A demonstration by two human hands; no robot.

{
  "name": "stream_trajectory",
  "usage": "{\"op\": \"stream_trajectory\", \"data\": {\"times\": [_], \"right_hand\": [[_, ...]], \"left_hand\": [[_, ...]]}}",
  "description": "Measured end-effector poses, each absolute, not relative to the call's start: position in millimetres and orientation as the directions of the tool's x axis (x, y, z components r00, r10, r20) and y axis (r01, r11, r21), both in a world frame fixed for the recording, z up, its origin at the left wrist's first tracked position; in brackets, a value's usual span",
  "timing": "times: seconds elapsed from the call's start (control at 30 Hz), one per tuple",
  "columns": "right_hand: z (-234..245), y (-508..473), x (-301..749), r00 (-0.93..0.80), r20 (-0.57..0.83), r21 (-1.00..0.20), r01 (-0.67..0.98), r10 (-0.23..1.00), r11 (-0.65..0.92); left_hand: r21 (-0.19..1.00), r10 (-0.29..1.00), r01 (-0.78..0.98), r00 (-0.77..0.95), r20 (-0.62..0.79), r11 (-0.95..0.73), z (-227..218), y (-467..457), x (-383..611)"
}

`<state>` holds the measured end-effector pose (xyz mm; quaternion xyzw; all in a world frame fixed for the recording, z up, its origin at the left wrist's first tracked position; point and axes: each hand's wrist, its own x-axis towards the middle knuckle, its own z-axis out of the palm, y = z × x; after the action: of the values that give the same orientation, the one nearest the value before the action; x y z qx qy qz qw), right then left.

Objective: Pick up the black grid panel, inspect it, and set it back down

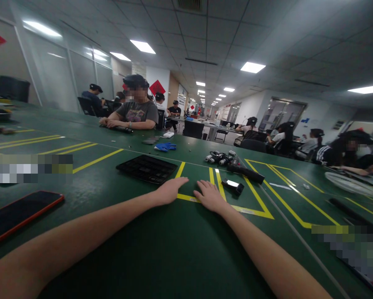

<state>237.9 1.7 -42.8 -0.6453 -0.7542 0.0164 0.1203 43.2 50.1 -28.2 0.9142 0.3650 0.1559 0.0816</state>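
Observation:
My left hand (170, 190) lies flat on the green table (161, 245), fingers stretched out, holding nothing. My right hand (208, 195) rests flat beside it, also with nothing in it, on the yellow tape lines. Just beyond the left hand sits a black tray (147, 168). A small black part with a bright top (232, 185) lies right of my right hand. Farther back are a long black tool (245, 172) and a cluster of small black and silver parts (219, 157).
A red-edged phone (16, 214) lies at the near left. Blue gloves (165, 146) lie behind the tray. A person in a grey shirt (136, 112) sits across the table; other people sit at tables to the right and far back.

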Motion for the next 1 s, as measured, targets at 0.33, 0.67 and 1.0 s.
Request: {"op": "stream_trajectory", "data": {"times": [0.33, 0.67, 1.0], "right_hand": [[-27.8, 6.6, 275.0, 0.058, 0.402, -0.090, 0.996, 0.914, -0.023], [-45.1, 11.3, 328.2, 0.323, 0.198, -0.044, 0.946, 0.926, -0.320], [-48.5, 13.0, 332.3, 0.307, 0.248, -0.079, 0.952, 0.919, -0.297]], "left_hand": [[0.010, 0.292, 0.306, 0.897, 0.331, -0.952, -24.2, -0.9, 43.9], [-0.128, 0.509, 0.556, 0.816, 0.274, -0.821, -11.0, -7.2, 49.4], [0.544, 0.827, 0.655, 0.544, 0.143, -0.525, -14.0, 34.2, 39.2]]}}
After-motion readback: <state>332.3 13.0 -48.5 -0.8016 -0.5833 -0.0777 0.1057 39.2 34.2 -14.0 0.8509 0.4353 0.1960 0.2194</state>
